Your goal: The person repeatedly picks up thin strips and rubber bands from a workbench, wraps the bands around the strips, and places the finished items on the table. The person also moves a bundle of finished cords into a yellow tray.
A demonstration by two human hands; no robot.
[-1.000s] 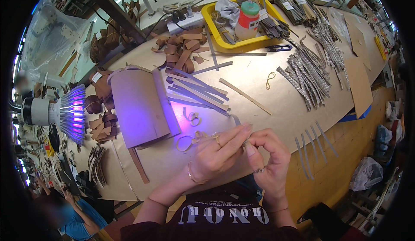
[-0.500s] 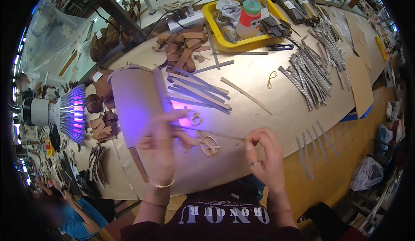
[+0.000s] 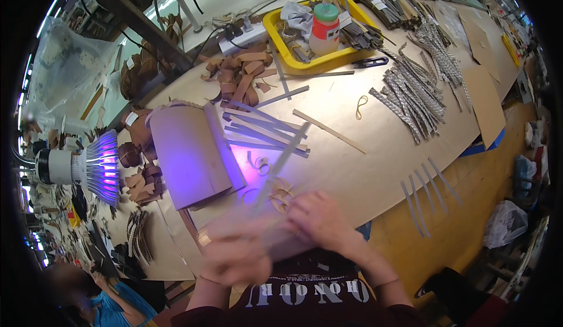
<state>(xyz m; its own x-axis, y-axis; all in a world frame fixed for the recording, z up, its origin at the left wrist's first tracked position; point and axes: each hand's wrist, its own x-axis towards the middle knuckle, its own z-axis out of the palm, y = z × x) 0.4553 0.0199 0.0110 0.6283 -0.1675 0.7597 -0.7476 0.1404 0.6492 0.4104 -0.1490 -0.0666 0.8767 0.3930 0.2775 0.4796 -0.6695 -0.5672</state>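
My left hand is smeared by motion over the table's near edge, so its fingers cannot be read. Beside it, my right hand has its fingers curled in and pressed together; what lies in them is hidden. A thin grey strip, blurred, slants up and away from the space between my hands; which hand has it does not show. Curled pale strips lie just beyond my right hand. Farther off is a fan of flat grey and beige strips. Left of them rests a folded brown sheet, lit purple.
A finned lamp glows purple at the left. Brown leather scraps lie behind the sheet. A yellow tray holds a jar. Braided strips lie at the right; several grey strips hang at the table edge. A co-worker sits lower left.
Both hands have drawn back toward my body and closer together; the right moved left and down. The strip stretched between them now slants away across the table. The folded sheet is uncovered.
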